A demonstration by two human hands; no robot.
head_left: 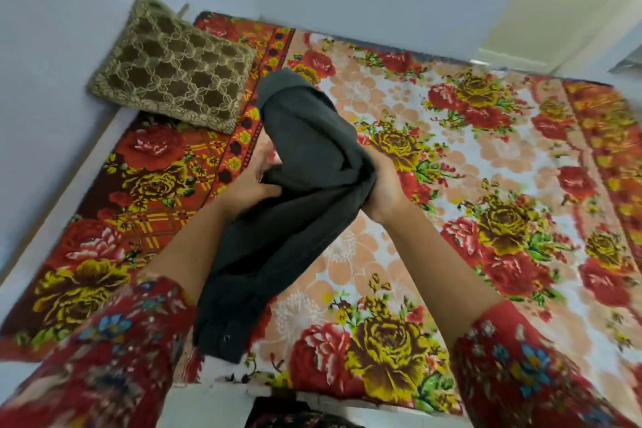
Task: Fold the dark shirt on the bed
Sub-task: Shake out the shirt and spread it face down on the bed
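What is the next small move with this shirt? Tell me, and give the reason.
Probably lower the dark shirt and spread it flat on the floral blanket. The left hand and the right hand both grip it in a bunch, one end humped up and the other trailing toward the bed's near edge, so no straight fold line shows yet.

Matt dark cloth shirt (305, 163) on a plush floral blanket (451, 156); the cushion (173, 69) has lace-patterned velvety fabric.
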